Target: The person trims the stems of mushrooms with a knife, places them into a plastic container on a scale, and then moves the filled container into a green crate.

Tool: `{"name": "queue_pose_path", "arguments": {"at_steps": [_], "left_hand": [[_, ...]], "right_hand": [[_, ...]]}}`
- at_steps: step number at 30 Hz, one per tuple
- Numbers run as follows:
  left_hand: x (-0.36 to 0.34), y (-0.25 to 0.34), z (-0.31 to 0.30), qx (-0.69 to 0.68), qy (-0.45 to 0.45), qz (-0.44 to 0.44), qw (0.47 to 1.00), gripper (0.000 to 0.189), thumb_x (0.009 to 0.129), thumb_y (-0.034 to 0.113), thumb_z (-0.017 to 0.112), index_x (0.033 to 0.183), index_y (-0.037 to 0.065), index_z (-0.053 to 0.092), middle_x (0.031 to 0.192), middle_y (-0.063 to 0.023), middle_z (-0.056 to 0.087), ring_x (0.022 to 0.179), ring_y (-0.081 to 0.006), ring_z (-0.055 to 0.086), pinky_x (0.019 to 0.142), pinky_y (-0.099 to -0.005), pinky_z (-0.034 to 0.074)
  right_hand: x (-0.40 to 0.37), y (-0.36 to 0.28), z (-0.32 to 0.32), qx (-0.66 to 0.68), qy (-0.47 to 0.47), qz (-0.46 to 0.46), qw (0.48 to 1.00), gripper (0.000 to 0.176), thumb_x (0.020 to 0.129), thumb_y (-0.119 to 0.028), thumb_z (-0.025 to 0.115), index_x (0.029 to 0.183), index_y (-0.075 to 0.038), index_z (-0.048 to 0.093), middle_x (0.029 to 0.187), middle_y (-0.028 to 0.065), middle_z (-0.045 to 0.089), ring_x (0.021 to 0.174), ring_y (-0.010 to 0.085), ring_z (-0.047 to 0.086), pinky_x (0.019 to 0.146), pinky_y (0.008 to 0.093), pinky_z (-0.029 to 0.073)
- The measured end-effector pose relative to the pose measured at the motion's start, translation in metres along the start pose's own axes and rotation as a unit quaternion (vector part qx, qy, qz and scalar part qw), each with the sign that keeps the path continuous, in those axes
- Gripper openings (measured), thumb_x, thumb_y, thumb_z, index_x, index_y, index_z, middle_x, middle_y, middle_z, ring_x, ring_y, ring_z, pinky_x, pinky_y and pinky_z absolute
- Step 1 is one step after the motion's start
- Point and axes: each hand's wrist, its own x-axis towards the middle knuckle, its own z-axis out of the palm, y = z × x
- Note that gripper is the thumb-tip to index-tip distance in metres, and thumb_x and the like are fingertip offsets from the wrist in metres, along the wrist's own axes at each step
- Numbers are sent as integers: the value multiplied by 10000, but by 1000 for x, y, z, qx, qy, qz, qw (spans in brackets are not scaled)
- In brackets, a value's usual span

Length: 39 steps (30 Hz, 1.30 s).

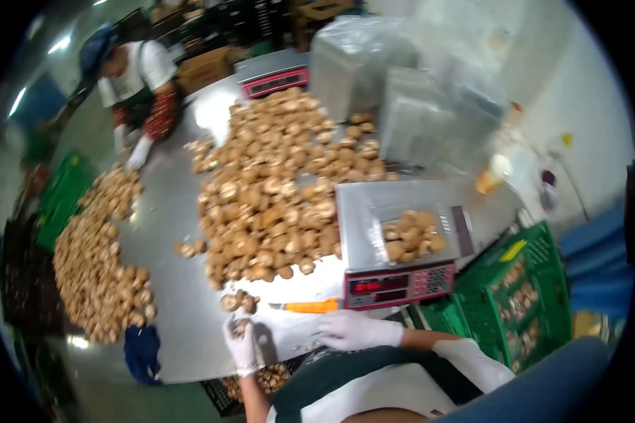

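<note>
My left hand (pixel 243 345), in a white glove, is closed round a mushroom (pixel 240 326) at the table's front edge. Just above it lie a few loose mushrooms (pixel 238 302). My right hand (pixel 356 330), gloved too, rests near the edge below an orange-handled knife (pixel 312 307); its fingertips are blurred, and whether they hold anything is unclear. A large mushroom pile (pixel 268 204) covers the middle of the metal table. To its right, a clear tray of mushrooms (pixel 410 236) sits on a scale (pixel 363 225) with a lit red display.
Another mushroom pile (pixel 99 268) and a dark blue cloth (pixel 142 352) lie left. A co-worker (pixel 130 84) stands at the far left side. Stacked clear trays (pixel 356 67) and a second scale (pixel 274 74) are at the back. Green crates (pixel 508 303) stand right.
</note>
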Motion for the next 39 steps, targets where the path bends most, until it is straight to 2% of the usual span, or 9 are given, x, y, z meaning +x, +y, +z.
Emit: {"name": "queue_pose_path", "arguments": {"at_steps": [4,5,8,16,22,23,26,29,39], "left_hand": [[-15,44,49,2,-147,29,989,426,756,-24,638,1142,9,463,957,-46,518,861,-122,533,764,-232,451],[-14,43,60,38,-168,115,978,384,749,-45,626,1098,13,477,901,-33,511,821,-115,527,733,-224,449],[-21,64,93,-56,-232,38,970,332,746,-58,616,1041,22,484,850,-29,508,773,-102,513,688,-218,444],[-10,34,81,-19,-145,26,989,110,844,6,510,916,50,439,654,-11,466,524,-69,443,468,-185,376],[0,22,40,-10,-58,-6,998,153,868,78,516,800,96,381,569,8,413,427,-69,364,388,-198,319],[1,17,36,-5,-37,-7,999,160,887,138,528,815,102,391,555,18,396,398,-70,347,375,-198,307],[-5,26,26,78,-56,-56,994,235,920,293,510,925,58,517,676,-12,498,557,-93,443,490,-244,383],[-11,42,29,77,-35,-141,986,203,917,241,489,836,61,535,661,-5,489,568,-97,447,483,-236,366],[-14,5,9,122,-48,-81,988,214,920,251,465,850,68,552,669,-6,497,564,-106,447,489,-244,366]], "right_hand": [[-3,-4,-1,13,64,31,997,177,822,-147,545,968,-53,581,892,117,587,849,292,565,752,383,455],[-6,-7,-8,-9,88,5,996,171,812,-137,557,959,-55,587,881,112,591,839,287,571,745,379,459],[-26,-6,-43,-79,209,2,975,131,789,-99,607,911,-54,614,851,94,609,771,282,587,699,360,480],[-186,76,-203,-80,526,392,750,161,824,-112,572,942,-22,632,718,-10,556,635,47,491,610,201,427],[-268,146,-237,-29,421,578,698,334,763,-193,580,1041,-8,603,851,139,641,734,208,609,696,299,477],[-274,156,-238,-77,362,602,708,415,729,-223,608,1075,5,589,980,195,633,896,287,619,798,328,472],[-283,180,-235,-113,262,629,723,465,709,-243,623,1101,4,583,1082,223,600,1021,331,578,887,343,442],[-284,195,-234,-84,250,637,724,504,679,-238,661,1117,-3,583,1104,217,593,1041,323,570,905,337,435],[-282,209,-235,-51,186,642,742,500,651,-199,700,1100,-3,596,1057,191,621,987,318,590,872,338,445]]}}
